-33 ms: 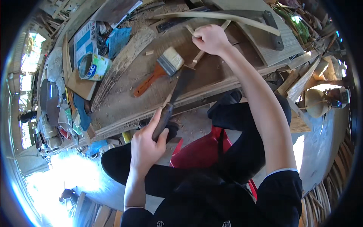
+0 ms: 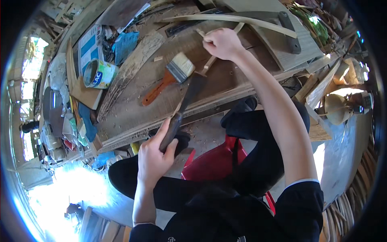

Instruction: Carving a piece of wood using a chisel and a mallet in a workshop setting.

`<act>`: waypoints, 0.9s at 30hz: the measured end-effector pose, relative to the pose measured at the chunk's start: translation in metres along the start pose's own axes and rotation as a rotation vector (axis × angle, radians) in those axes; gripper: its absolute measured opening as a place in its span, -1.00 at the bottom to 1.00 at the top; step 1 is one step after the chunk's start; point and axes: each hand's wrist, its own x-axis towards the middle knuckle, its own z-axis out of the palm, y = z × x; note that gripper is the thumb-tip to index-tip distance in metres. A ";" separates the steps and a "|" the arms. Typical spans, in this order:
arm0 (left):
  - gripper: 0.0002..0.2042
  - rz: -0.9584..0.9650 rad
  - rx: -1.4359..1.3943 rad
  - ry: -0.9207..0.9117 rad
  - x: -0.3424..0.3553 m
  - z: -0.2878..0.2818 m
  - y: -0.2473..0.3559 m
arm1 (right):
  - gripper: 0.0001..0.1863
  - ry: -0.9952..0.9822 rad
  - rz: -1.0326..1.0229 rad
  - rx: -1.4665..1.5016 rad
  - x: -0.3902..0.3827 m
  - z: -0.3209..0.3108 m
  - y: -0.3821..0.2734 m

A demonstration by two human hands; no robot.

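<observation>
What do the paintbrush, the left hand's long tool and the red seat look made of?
Paintbrush: smooth orange-brown handle, likely varnished wood; grey band, probably metal; pale bristles, fibre unclear.
Long tool in the left hand: flat dark blade, probably steel; dark handle, wood or plastic.
Red seat: likely moulded plastic, judging by its even colour and smooth surface.

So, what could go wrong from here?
The dark tool in the left hand points up toward the right hand, closed over a thin wooden strip; a slip might strike those knuckles. The paintbrush lies close beside the tool, so a sideways swing could knock it.
</observation>
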 end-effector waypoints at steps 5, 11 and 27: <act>-0.48 0.250 0.042 0.058 -0.002 0.004 -0.008 | -0.79 -0.048 -0.046 0.026 0.004 0.001 0.003; -0.46 0.075 -0.039 0.028 0.000 0.026 -0.024 | -0.79 -0.089 0.024 -0.008 0.001 0.000 -0.001; -0.42 0.158 0.334 -0.103 0.040 -0.062 0.037 | -0.80 0.007 0.026 -0.026 -0.002 0.002 -0.006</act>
